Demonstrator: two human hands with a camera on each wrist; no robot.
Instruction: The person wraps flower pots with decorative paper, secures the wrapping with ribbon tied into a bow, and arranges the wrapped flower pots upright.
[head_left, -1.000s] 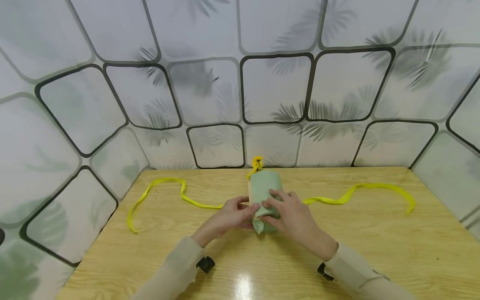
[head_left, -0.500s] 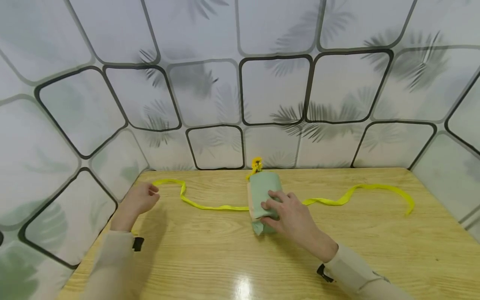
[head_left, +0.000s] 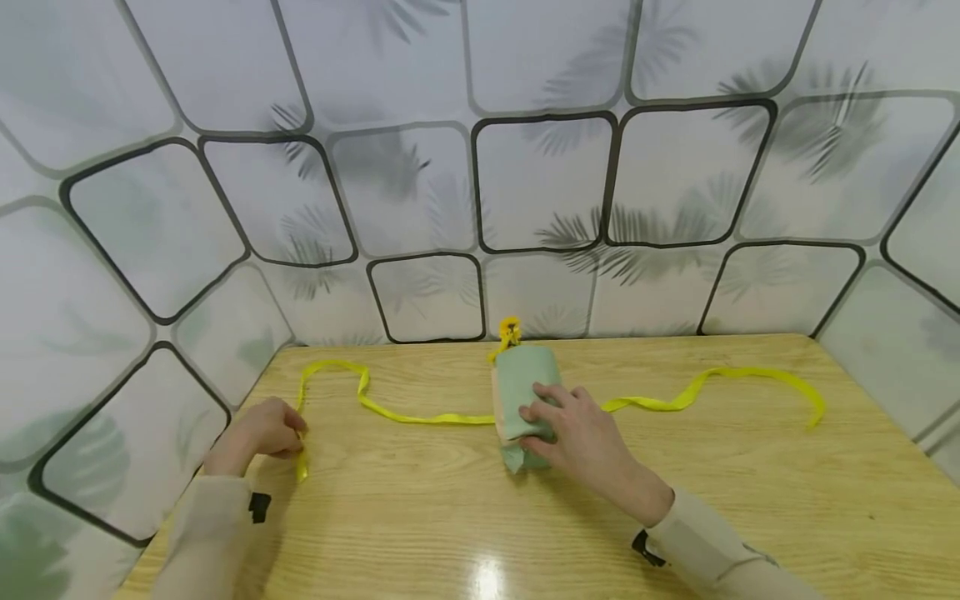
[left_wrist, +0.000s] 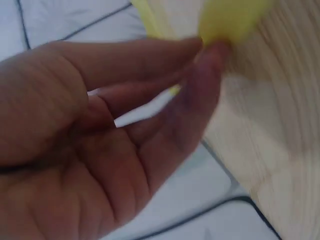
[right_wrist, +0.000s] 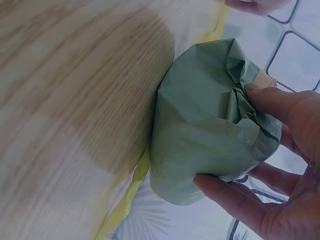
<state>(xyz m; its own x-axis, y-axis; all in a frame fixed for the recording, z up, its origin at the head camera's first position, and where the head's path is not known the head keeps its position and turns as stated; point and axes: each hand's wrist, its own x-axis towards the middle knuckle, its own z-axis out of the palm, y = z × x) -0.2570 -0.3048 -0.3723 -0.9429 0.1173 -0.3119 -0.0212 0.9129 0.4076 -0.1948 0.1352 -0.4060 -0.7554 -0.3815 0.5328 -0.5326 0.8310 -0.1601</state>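
On the wooden table lies a bundle wrapped in green paper (head_left: 525, 383), with yellow flowers (head_left: 510, 331) poking out at its far end. My right hand (head_left: 596, 442) holds the bundle near its folded, crumpled end. In the right wrist view, the thumb presses the folds of the green wrap (right_wrist: 200, 125) while the other fingers lie along its side. A long yellow ribbon (head_left: 450, 418) passes beneath the bundle and spreads to both sides. Far to the left, my left hand (head_left: 258, 435) pinches the ribbon near its left end; the left wrist view shows yellow ribbon (left_wrist: 232, 20) between thumb and fingertips.
The ribbon's right part (head_left: 675, 404) curves across the right of the wooden table (head_left: 420, 517). A patterned white curtain (head_left: 551, 183) hangs behind the table and along its sides. Both wrists wear a small black device (head_left: 259, 507).
My left hand has left the bundle, swung left, then come nearer along the ribbon and pinched it by its left end, which has shifted. The right hand stays on the bundle.
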